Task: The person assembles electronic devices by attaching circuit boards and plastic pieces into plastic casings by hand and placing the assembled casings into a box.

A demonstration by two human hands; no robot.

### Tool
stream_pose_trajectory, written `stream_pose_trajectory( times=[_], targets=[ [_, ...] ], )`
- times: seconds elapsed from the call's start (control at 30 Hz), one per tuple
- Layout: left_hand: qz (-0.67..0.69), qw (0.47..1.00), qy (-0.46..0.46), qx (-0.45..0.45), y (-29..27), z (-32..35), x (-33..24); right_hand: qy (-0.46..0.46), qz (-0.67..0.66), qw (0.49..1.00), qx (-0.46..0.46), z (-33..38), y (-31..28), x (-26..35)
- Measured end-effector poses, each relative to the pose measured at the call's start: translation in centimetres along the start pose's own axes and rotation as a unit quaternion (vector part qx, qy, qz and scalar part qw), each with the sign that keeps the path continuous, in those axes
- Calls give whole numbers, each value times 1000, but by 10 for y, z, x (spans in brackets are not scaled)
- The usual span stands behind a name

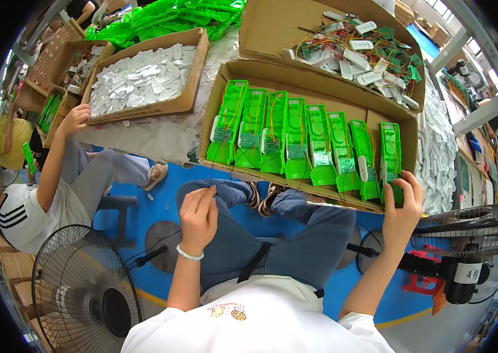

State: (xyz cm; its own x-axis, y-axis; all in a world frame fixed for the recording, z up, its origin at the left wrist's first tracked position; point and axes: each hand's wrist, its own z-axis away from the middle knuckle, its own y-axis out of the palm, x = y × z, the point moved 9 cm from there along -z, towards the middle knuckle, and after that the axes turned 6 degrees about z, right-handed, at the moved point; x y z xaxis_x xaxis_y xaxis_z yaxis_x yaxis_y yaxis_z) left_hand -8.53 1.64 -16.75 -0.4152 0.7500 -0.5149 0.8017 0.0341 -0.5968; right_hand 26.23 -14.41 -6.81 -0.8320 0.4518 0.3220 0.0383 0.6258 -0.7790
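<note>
Several long green plastic housings stand in a row inside an open cardboard box in front of me. Each holds a green circuit board and thin wires, and white parts show at the sides of some. My right hand is at the box's near right corner, thumb and fingers closed round the lower end of the rightmost green housing. Left of the box's near edge, above my lap, my left hand is raised with its fingers curled together. Whatever it may pinch is hidden. Dark wires hang over the near edge.
Behind stands a larger carton of wired boards and white cases. A box of white plastic pieces lies left, green parts beyond. A co-worker's hand touches that box. Fans flank me; white strips lie right.
</note>
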Motion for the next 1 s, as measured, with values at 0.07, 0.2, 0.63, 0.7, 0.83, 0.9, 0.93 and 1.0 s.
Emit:
stream_pose_trajectory(
  times=[0.07,0.2,0.63,0.7,0.83,0.9,0.93,1.0],
  targets=[
    [1,1000,-4,1,0,0,3,-6,11,1000,3,3,1,-2],
    [-2,1000,-20,6,2,-1,6,-23,24,999,3,2,0,1],
    [-42,998,-19,32,-9,13,8,-27,-4,999,-41,13,-17,5],
    [-50,998,-23,40,-11,18,9,-32,1,996,-89,23,-38,8],
    [-78,994,-42,65,-13,39,18,-2,-42,995,-90,54,-45,-4],
    [-89,992,-52,79,-11,52,20,12,-46,995,-91,72,-46,-12],
    [-88,990,-55,92,-7,58,22,29,-50,995,-87,80,-46,-16],
    [-98,987,-72,110,-11,67,23,28,-85,990,-105,93,-52,-15]
  ],
)
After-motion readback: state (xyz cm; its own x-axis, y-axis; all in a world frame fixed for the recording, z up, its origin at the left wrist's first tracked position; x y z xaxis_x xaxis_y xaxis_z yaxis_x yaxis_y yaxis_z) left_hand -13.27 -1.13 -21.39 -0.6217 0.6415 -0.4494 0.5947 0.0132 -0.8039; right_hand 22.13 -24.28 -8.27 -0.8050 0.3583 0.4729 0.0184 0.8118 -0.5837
